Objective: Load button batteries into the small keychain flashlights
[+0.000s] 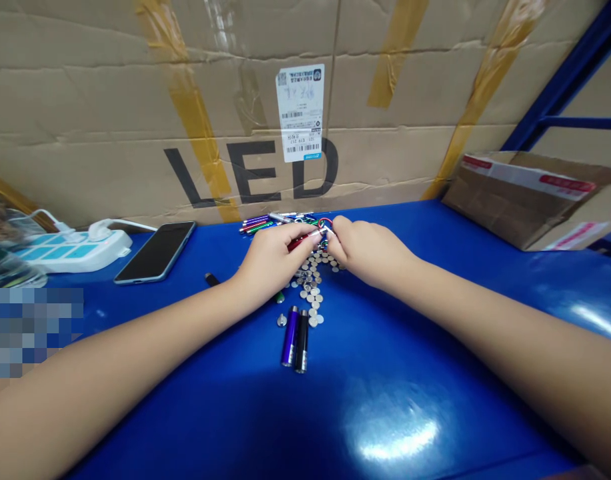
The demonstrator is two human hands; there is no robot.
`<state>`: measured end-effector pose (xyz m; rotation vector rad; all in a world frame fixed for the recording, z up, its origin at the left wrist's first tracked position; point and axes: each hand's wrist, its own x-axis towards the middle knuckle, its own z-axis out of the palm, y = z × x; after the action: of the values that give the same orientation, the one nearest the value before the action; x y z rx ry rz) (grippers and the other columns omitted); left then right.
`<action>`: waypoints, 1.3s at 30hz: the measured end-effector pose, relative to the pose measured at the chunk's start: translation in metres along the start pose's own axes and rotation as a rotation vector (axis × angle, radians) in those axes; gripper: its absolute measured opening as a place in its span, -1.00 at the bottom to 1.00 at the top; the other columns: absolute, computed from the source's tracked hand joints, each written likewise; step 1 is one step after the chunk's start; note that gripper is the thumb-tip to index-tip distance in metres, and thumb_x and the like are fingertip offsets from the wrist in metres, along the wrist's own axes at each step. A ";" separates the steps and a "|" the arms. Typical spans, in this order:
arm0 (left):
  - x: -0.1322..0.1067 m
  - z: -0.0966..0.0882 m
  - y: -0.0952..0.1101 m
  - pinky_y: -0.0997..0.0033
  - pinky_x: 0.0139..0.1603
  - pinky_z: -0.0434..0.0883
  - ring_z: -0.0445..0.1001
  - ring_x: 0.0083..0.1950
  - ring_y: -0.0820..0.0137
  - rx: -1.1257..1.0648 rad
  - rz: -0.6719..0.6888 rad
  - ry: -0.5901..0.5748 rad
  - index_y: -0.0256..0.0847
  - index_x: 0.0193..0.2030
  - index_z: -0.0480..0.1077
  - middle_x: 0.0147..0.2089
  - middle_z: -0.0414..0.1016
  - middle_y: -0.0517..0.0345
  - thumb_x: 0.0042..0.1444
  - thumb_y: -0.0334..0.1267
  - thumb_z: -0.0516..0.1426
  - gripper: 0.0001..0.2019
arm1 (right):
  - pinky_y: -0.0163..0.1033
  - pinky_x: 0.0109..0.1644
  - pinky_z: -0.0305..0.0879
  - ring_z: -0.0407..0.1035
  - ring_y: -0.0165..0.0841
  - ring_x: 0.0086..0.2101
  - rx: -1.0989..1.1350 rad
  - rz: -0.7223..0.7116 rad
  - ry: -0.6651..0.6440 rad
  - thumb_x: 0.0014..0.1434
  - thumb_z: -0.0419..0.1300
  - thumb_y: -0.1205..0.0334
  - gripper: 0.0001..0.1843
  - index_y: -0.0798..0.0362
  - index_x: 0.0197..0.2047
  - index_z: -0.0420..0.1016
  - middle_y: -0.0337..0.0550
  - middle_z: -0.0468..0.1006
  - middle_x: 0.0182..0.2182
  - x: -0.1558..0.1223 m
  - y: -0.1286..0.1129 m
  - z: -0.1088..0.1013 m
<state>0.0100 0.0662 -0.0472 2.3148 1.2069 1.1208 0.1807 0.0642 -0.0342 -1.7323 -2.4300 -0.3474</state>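
My left hand (270, 257) is closed around a slim red metal tube (301, 240), which looks like a small keychain flashlight. At its silver end, the fingers of my right hand (370, 250) are pinched together, with a red loop beside them. Below both hands lie many small round button cells (313, 300). Nearer to me, a purple tube (289, 337) and a black tube (302, 341) rest side by side, with a little silver cap (281, 321) to their left. Behind my left hand is a pile of coloured tubes (255, 225), partly hidden.
A phone (156, 252) lies at the left by a white power strip (80, 248) with plugs and cables. An open cardboard box (520, 200) stands at the right. A large LED carton (255, 100) walls off the back of the blue table (225, 407).
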 end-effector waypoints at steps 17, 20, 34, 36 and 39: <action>0.015 -0.016 -0.004 0.36 -0.24 0.34 0.50 -0.24 0.30 0.435 0.178 -0.086 -0.30 -0.18 0.45 -0.25 0.56 0.01 0.23 -0.24 0.08 -0.81 | -0.25 -0.38 0.10 0.39 -0.27 -0.36 0.318 0.001 -0.086 0.32 -0.17 0.14 -0.67 0.07 -0.28 0.34 0.01 0.56 -0.28 0.001 -0.001 -0.003; 0.025 -0.027 -0.009 0.40 -0.18 0.37 0.51 -0.18 0.35 0.253 0.075 -0.125 -0.24 -0.12 0.46 -0.19 0.58 0.11 0.17 -0.25 0.15 -0.82 | -0.26 -0.35 0.14 0.38 -0.29 -0.36 0.375 -0.068 -0.059 0.34 -0.17 0.08 -0.67 0.06 -0.25 0.32 -0.02 0.55 -0.26 0.002 0.012 -0.003; 0.036 -0.052 -0.042 0.31 -0.17 0.37 0.51 -0.16 0.24 0.516 -0.106 -0.302 -0.19 -0.19 0.54 -0.16 0.59 0.04 0.14 -0.25 0.07 -0.77 | -0.21 -0.28 0.30 0.43 -0.31 -0.38 0.732 0.027 0.024 0.35 -0.10 0.10 -0.69 0.01 -0.35 0.32 -0.13 0.57 -0.38 0.016 0.058 0.020; 0.036 -0.056 -0.042 0.33 -0.26 0.35 0.50 -0.23 0.25 0.545 -0.134 -0.353 -0.18 -0.23 0.53 -0.21 0.59 0.06 0.14 -0.20 0.06 -0.77 | -0.20 -0.20 0.33 0.46 -0.30 -0.30 0.797 0.018 0.058 0.35 -0.09 0.11 -0.72 0.00 -0.30 0.35 -0.12 0.59 -0.30 0.018 0.054 0.023; 0.036 -0.059 -0.039 0.36 -0.37 0.29 0.47 -0.33 0.26 0.610 -0.185 -0.481 -0.17 -0.30 0.51 -0.30 0.57 0.07 0.13 -0.08 0.07 -0.74 | -0.18 -0.10 0.33 0.47 -0.28 -0.21 0.822 -0.023 0.082 0.35 -0.07 0.13 -0.73 0.00 -0.26 0.40 -0.12 0.61 -0.24 0.023 0.044 0.023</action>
<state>-0.0445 0.1128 -0.0127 2.5867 1.6636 0.0999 0.2155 0.1053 -0.0463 -1.2754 -2.0695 0.5057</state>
